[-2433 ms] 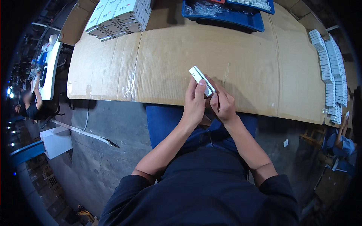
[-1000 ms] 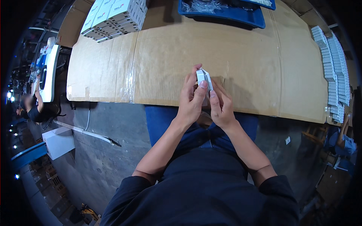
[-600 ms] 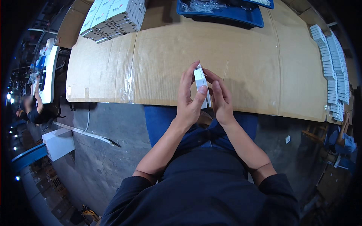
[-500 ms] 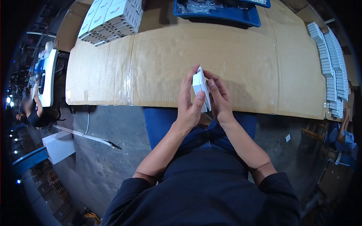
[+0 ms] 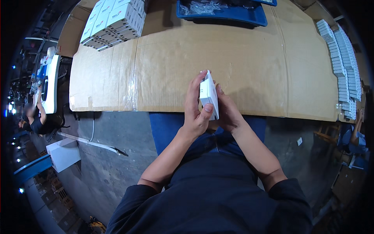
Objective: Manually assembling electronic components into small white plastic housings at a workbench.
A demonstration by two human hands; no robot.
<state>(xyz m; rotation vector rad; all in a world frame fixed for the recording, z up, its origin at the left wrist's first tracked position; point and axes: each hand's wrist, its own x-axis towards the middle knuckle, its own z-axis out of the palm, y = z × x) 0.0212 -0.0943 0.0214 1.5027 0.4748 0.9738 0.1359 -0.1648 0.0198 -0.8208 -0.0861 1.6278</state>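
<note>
- White box (image 5: 207, 91): being held in front of the person, its far part showing over the cardboard-covered table (image 5: 175, 62), its near end reaching about the table's near edge in view; whether it is touching the cardboard, cannot tell.
- Long axis: running mostly away from the body, leaning slightly; the far end is pointing up-picture and a little to the left, the near end is pointing back toward the person's lap and a little to the right.
- Faces: the box is standing on edge rather than lying flat; a narrow side is facing up and left, toward the camera; a broad face is turning toward the right palm, seen at a steep slant.
- Left hand (image 5: 194, 113): grasping the box; the thumb is pressing near the near end of the narrow side, the fingers are extending along the left side, one fingertip is reaching the far end.
- Right hand (image 5: 229, 111): cupping just beside the broad face, thumb pointing up-picture; its fingers are partly hiding behind the box; whether it is gripping, cannot tell.
- Surroundings: a stack of white cartons (image 5: 113, 25) is standing at the table's far left; a blue tray (image 5: 230, 17) is holding clear plastic pieces (image 5: 202, 7) at the far edge; rows of small white boxes (image 5: 339, 64) are lining the right end.
</note>
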